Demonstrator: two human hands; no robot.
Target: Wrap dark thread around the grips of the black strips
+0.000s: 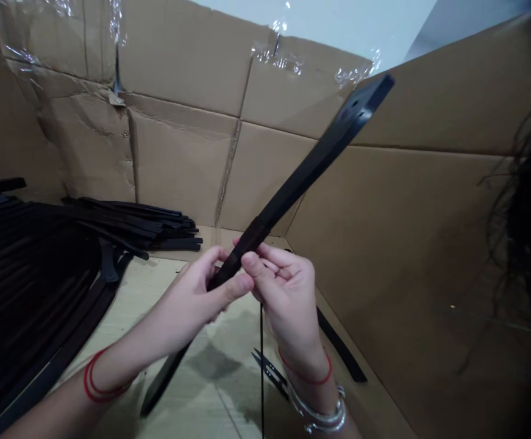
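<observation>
A long black strap (311,164) slants from lower left up to upper right, its far end with holes near the cardboard wall. My left hand (210,286) is closed around its middle, thumb on top. My right hand (283,292) pinches the same strap right beside the left, fingers curled on it. The strap's lower end (160,384) hangs just above the pale table (155,292). A thin black thread (261,366) drops straight down from under my hands. Small black thread snips (269,369) lie on the table below my right wrist.
A big pile of black straps (41,268) fills the left side, with another stack (155,225) at the back. Cardboard walls (406,262) enclose the back and right. One loose strap (338,347) lies along the right wall. Dark hair (525,201) hangs at far right.
</observation>
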